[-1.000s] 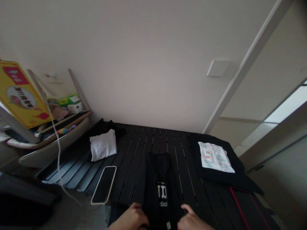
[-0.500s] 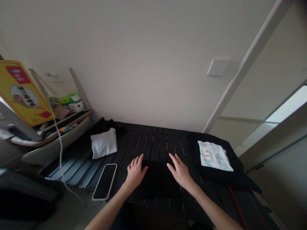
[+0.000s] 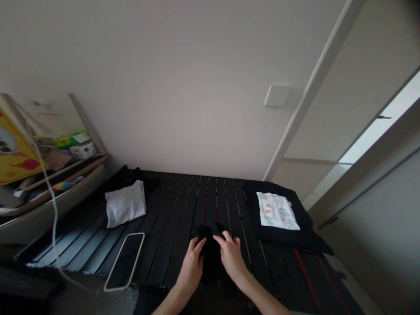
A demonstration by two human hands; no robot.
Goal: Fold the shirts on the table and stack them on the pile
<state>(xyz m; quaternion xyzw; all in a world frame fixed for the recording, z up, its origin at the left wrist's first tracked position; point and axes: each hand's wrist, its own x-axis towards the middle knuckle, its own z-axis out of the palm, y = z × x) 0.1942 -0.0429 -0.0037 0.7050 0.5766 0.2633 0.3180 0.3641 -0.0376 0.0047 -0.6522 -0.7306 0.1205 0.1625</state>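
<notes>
The left hand and the right hand worked close together at the near edge of the view. Both grips were closed on a soft black garment, the left fingers curled against its side and the right fingers pressing over its top. The garment sat bunched in a narrow fold between the hands, on a worktop of dark, ribbed slats. Half a second earlier it had lain as a broader flat block, with both hands open and spread on either side of it. The hands had now closed in, and the whole scene sat further left in the view.

Left of the hands lay a smartphone with a black screen and a pale case, face up. Beyond it was a folded white cloth, resting on a crumpled black one. To the right, a folded white cloth with a small colourful print lay on a folded black garment. A thin white cable hung down at the left, in front of a yellow printed board, whose writing could not be read.
</notes>
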